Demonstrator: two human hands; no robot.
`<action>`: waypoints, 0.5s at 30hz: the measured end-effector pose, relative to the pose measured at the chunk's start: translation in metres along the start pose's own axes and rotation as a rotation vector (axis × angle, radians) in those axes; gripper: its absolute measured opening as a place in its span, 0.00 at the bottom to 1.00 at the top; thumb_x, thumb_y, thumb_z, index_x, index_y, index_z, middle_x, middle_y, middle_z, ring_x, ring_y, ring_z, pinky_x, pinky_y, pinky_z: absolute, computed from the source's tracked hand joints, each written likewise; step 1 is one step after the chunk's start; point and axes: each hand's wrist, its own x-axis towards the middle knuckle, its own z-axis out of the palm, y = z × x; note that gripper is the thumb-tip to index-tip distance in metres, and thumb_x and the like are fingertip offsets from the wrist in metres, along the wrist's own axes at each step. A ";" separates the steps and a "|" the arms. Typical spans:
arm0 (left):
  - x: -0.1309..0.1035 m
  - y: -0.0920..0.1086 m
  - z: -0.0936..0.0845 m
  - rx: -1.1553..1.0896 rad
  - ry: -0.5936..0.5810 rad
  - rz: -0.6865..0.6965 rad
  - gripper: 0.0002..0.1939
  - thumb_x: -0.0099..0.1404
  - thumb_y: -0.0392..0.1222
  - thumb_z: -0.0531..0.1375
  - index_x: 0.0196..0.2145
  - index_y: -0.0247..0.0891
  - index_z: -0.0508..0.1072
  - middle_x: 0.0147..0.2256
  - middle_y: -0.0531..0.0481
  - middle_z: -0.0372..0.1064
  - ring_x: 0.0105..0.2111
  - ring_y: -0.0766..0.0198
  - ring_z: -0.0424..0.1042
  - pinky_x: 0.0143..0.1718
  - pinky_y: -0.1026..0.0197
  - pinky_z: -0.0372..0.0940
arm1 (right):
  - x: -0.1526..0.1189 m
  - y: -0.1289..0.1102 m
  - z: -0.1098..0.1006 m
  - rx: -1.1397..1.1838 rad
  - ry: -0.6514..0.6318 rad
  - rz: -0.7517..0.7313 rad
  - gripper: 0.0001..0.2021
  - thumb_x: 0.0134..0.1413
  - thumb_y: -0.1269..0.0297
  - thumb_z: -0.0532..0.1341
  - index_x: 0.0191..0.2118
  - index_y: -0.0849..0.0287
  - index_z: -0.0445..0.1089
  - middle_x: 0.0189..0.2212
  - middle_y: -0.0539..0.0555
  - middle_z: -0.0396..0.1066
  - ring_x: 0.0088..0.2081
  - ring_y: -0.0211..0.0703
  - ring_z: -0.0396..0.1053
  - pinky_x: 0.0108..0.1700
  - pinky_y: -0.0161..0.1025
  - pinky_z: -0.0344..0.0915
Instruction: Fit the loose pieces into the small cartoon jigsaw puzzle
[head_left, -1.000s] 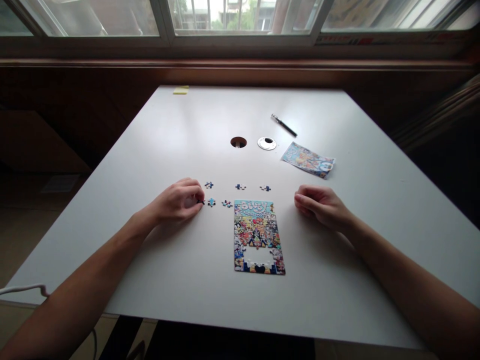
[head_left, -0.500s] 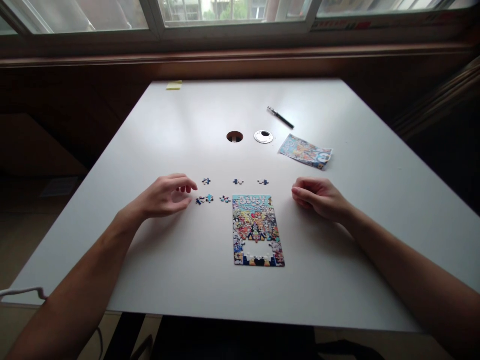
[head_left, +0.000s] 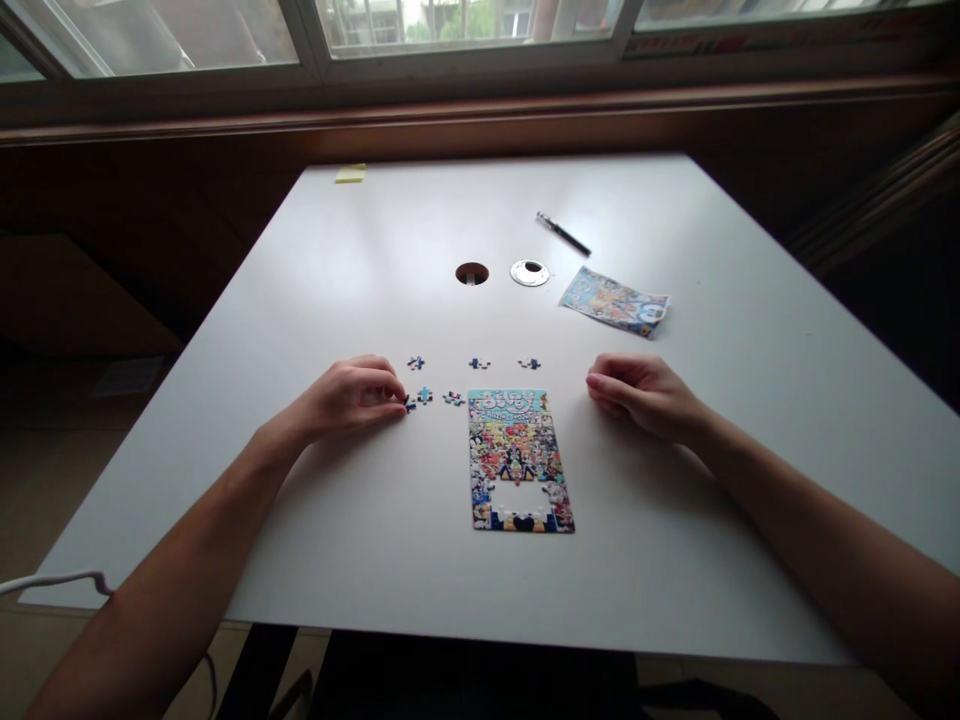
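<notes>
My left hand (head_left: 361,397) pinches a dark puzzle piece (head_left: 410,403) at the left end of the loose pieces, thumb and forefinger closed on its edge. Beside it lie a light blue puzzle piece (head_left: 425,396) and another piece (head_left: 453,398). Farther back is a row of three pieces, among them a blue and white puzzle piece (head_left: 479,363). The jigsaw puzzle (head_left: 514,445) lies flat between my hands, with a gap in its lower part. My right hand (head_left: 637,392) rests on the table to the right of it, fingers curled closed; what they hold, if anything, is hidden.
A creased printed picture sheet (head_left: 616,302) lies at the back right of the white table (head_left: 337,540), near a black pen (head_left: 563,233). A round metal cover (head_left: 529,272) sits beside a cable hole (head_left: 472,274). A yellow sticky note (head_left: 350,173) is by the far edge.
My left hand has moved slightly right, and its thumb and forefinger have closed on the leftmost puzzle piece. My right hand stays where it was. The whole view has shifted a little.
</notes>
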 end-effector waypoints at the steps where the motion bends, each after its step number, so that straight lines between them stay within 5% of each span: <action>1: 0.000 0.000 0.000 0.001 0.001 -0.002 0.07 0.66 0.43 0.64 0.37 0.37 0.79 0.36 0.46 0.73 0.33 0.65 0.72 0.32 0.64 0.67 | 0.000 0.000 0.000 0.002 -0.001 0.002 0.21 0.61 0.48 0.61 0.24 0.58 0.64 0.19 0.48 0.61 0.22 0.34 0.54 0.25 0.36 0.50; 10: 0.001 0.003 0.003 -0.022 0.029 -0.003 0.06 0.64 0.40 0.64 0.36 0.35 0.79 0.35 0.47 0.73 0.29 0.68 0.71 0.28 0.66 0.65 | 0.000 -0.001 0.000 -0.006 0.000 -0.010 0.22 0.60 0.45 0.61 0.24 0.57 0.64 0.18 0.49 0.60 0.22 0.35 0.54 0.24 0.37 0.51; 15: 0.003 0.011 0.009 0.007 0.078 0.088 0.05 0.64 0.39 0.65 0.36 0.36 0.78 0.35 0.46 0.74 0.33 0.65 0.73 0.34 0.64 0.68 | 0.000 0.000 0.000 -0.006 0.003 -0.027 0.20 0.61 0.48 0.62 0.25 0.57 0.65 0.19 0.48 0.61 0.22 0.34 0.54 0.23 0.36 0.51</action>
